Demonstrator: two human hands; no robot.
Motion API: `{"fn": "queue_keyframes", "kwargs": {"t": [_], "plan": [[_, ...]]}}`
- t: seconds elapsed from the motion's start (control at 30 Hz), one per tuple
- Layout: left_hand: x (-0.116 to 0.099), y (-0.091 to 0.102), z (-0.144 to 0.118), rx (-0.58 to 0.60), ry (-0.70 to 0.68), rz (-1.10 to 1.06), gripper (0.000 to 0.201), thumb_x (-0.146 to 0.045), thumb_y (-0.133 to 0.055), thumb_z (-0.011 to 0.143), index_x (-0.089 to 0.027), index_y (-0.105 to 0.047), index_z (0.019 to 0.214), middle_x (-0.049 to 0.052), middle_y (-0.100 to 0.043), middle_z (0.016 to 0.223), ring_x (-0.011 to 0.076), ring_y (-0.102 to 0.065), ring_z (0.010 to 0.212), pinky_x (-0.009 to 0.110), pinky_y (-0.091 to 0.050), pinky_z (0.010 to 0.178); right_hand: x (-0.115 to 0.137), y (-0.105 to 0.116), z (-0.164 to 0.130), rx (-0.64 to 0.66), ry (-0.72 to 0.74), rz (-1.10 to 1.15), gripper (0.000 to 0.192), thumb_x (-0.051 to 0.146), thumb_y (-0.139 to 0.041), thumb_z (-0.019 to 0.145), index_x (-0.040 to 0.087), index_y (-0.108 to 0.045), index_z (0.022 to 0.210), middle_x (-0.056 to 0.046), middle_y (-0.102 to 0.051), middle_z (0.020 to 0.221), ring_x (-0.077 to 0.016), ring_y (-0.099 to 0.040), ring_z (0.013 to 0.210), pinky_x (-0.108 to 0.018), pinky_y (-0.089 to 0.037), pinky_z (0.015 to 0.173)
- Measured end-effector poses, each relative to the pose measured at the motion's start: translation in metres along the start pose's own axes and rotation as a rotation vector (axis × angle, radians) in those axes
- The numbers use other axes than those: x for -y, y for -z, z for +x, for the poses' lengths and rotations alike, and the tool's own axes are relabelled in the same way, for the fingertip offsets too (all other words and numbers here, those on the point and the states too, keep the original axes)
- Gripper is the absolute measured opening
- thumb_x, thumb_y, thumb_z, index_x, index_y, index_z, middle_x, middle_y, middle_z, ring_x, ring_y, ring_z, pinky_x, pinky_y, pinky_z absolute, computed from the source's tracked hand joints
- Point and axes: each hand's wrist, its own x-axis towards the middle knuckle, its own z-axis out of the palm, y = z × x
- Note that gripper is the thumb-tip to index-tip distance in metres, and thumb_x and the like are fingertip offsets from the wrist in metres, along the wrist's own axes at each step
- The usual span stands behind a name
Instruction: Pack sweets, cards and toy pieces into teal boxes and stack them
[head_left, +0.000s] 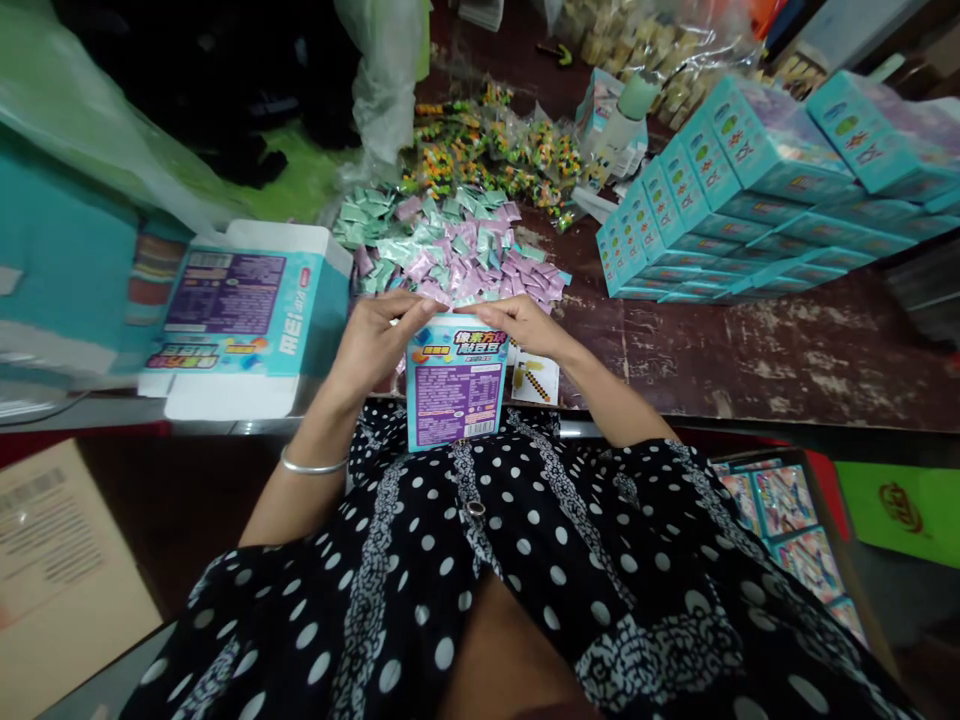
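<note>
A teal and purple candy box (457, 390) stands upright at the table's front edge, close against my polka-dot clothing, its printed panel facing me. My left hand (382, 335) grips its top left corner, thumb and fingers at the upper edge. On the top right edge, my right hand (517, 325) has its fingers bent over the rim, the thumb reaching inward. The fingertips of both hands nearly meet above the box. Just beyond them lies a heap of small green and pink wrapped packets (457, 245). Beside the box, partly under my right forearm, is a white card with a pickaxe picture (535, 380).
Flattened box blanks (300, 310) lie to the left. Stacked teal boxes (720, 200) stand at the right. Bagged colourful pieces (495, 150) and a pale-capped bottle (626, 120) are behind the heap. A brown carton (67, 570) sits lower left; a carton of packs (802, 540) lower right.
</note>
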Motion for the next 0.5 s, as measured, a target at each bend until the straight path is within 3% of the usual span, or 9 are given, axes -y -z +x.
{"fn": "queue_keyframes", "kwargs": {"t": [0.13, 0.23, 0.3, 0.4, 0.47, 0.5], "plan": [[-0.004, 0.009, -0.023, 0.148, 0.082, -0.016, 0.047, -0.063, -0.091, 0.089, -0.03, -0.092, 0.124, 0.011, -0.085, 0.125, 0.031, -0.078, 0.106, 0.042, -0.067, 0.094, -0.012, -0.013, -0.024, -0.033, 0.063, -0.119, 0.065, 0.074, -0.044, 0.115, 0.032, -0.078, 0.152, -0.01, -0.075, 0.155, -0.0246, -0.067, 0.144, -0.042, -0.052, 0.124], [-0.004, 0.012, -0.033, 0.187, 0.113, -0.029, 0.053, -0.061, -0.093, 0.087, -0.032, -0.09, 0.132, 0.012, -0.083, 0.133, 0.0322, -0.079, 0.109, 0.038, -0.069, 0.086, -0.005, -0.011, -0.028, -0.015, 0.113, -0.302, 0.056, 0.063, -0.046, 0.118, 0.033, -0.075, 0.156, -0.009, -0.071, 0.16, -0.0264, -0.065, 0.146, -0.048, -0.047, 0.129], [-0.006, 0.009, -0.032, 0.193, 0.084, -0.028, 0.048, -0.062, -0.091, 0.089, -0.031, -0.092, 0.126, 0.012, -0.085, 0.126, 0.033, -0.079, 0.107, 0.039, -0.07, 0.083, 0.012, -0.004, -0.023, 0.028, 0.144, -0.471, 0.048, 0.056, -0.058, 0.116, 0.029, -0.079, 0.15, -0.011, -0.077, 0.151, -0.0294, -0.067, 0.14, -0.049, -0.048, 0.125], [-0.009, 0.006, -0.021, 0.191, 0.024, 0.005, 0.05, -0.064, -0.089, 0.087, -0.036, -0.091, 0.128, 0.01, -0.087, 0.122, 0.0374, -0.081, 0.107, 0.047, -0.073, 0.082, 0.05, 0.013, -0.01, 0.165, 0.184, -0.647, 0.051, 0.051, -0.08, 0.104, 0.028, -0.079, 0.149, -0.01, -0.083, 0.141, -0.0294, -0.072, 0.126, -0.039, -0.053, 0.109], [-0.009, 0.015, -0.012, 0.145, 0.025, 0.068, 0.07, -0.064, -0.086, 0.087, -0.04, -0.078, 0.153, 0.009, -0.084, 0.136, 0.0406, -0.081, 0.113, 0.054, -0.073, 0.089, 0.073, 0.028, -0.006, 0.244, 0.227, -0.656, 0.064, 0.045, -0.082, 0.102, 0.033, -0.068, 0.162, -0.006, -0.08, 0.15, -0.0254, -0.076, 0.119, -0.031, -0.053, 0.099], [-0.007, 0.025, -0.008, 0.155, 0.05, 0.108, 0.08, -0.06, -0.082, 0.091, -0.045, -0.063, 0.167, 0.007, -0.081, 0.146, 0.04, -0.081, 0.121, 0.056, -0.071, 0.1, 0.081, 0.038, -0.007, 0.253, 0.253, -0.645, 0.069, 0.044, -0.08, 0.103, 0.035, -0.062, 0.169, -0.004, -0.076, 0.157, -0.0241, -0.076, 0.119, -0.029, -0.053, 0.098]]}}
